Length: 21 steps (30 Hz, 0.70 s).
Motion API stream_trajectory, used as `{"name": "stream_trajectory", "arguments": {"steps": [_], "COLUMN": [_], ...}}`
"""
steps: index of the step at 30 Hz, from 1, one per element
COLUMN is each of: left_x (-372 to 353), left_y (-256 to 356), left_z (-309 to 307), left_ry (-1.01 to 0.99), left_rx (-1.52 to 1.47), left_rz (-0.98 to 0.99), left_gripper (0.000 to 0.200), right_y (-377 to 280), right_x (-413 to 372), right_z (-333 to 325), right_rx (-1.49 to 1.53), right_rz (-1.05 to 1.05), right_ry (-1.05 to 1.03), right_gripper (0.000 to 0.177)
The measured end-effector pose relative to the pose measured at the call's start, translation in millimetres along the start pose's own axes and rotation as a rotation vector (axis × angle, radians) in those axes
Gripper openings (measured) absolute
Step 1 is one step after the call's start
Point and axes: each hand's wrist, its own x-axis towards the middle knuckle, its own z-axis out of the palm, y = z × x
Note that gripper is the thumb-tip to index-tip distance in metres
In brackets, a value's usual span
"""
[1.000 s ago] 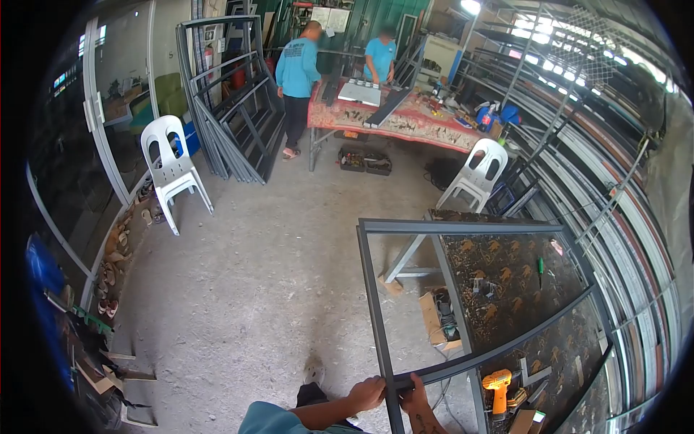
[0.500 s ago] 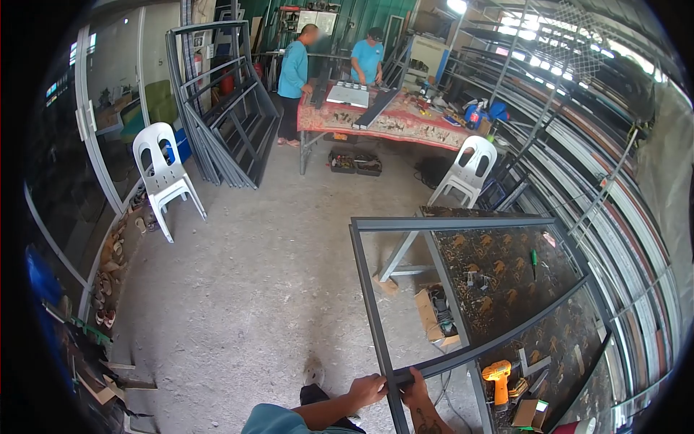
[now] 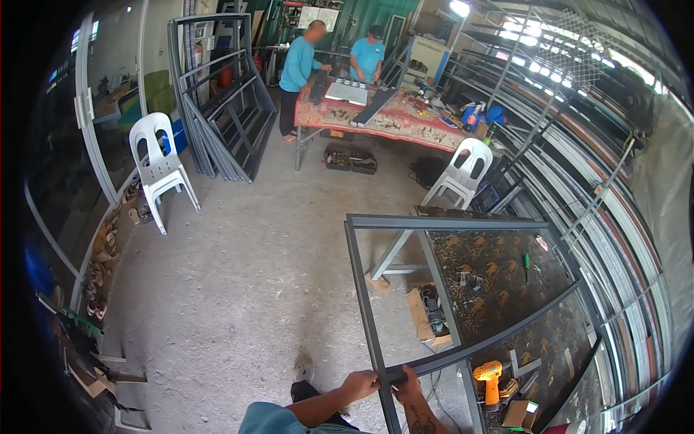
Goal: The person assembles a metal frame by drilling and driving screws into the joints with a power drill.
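A dark grey metal frame lies across the worktable at the right, its left side jutting out over the floor. My left hand is closed at the frame's left bar, near the bottom of the view. Just right of that bar, my right hand grips the frame where the crossbar meets it. An orange cordless drill rests on the worktable, right of my right hand. A green screwdriver lies farther back, inside the frame's outline.
Two people in blue shirts, one person and a co-worker, stand at a red-covered table. White chairs stand at left and right. Dark frames lean at the back left. A cardboard box sits under the worktable.
The view has shifted slightly, so most things appear a little farther left. The person at the table's left has raised an arm over it. Both my hands remain at the frame.
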Motion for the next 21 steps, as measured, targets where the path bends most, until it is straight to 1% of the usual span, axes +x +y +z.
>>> {"name": "stream_trajectory", "arguments": {"steps": [1,3,5,9,11,12,15,17,18,19,21], "left_x": [0.8,1.7,1.0,-1.8,-4.6,-6.2,-2.9,-0.5,0.9,1.8,-2.9], "left_y": [-0.4,3.4,10.0,12.2,6.9,8.2,11.0,8.2,6.0,5.0,2.7], "left_z": [0.4,1.0,0.5,1.5,12.1,8.9,1.4,-2.7,-3.3,-3.4,1.7], "left_ry": [-0.021,-0.027,0.050,0.051,0.097,0.027,-0.042,-0.075,-0.077,-0.077,-0.088], "left_rx": [-0.003,0.000,-0.085,-0.092,-0.073,-0.073,-0.054,-0.068,-0.089,-0.110,-0.150], "left_rz": [-0.034,-0.044,-0.078,-0.111,-0.068,-0.078,-0.088,-0.073,-0.052,-0.029,-0.052], "left_gripper": [0.020,0.020,0.020,0.017,0.017,0.017,0.021,0.025,0.026,0.027,0.027], "right_y": [0.8,-0.6,0.2,8.1,11.6,12.2,9.3,-3.3,-5.7,-6.4,-7.1], "right_x": [0.9,-0.3,-2.0,5.1,6.4,7.6,2.4,-19.4,-21.7,-22.5,-17.9], "right_z": [0.0,0.6,3.7,1.8,3.2,2.8,3.8,15.9,17.8,17.4,16.7], "right_rx": [0.010,0.013,0.034,-0.015,0.022,0.024,0.104,-0.024,-0.029,-0.030,0.026], "right_rz": [0.005,-0.013,-0.020,-0.031,-0.057,-0.049,-0.081,-0.097,-0.076,-0.080,-0.020], "right_ry": [0.045,0.042,0.022,-0.014,0.062,0.063,0.086,-0.017,0.040,0.050,0.119], "right_gripper": [0.027,0.028,0.030,0.026,0.024,0.024,0.025,0.024,0.024,0.024,0.026]}}
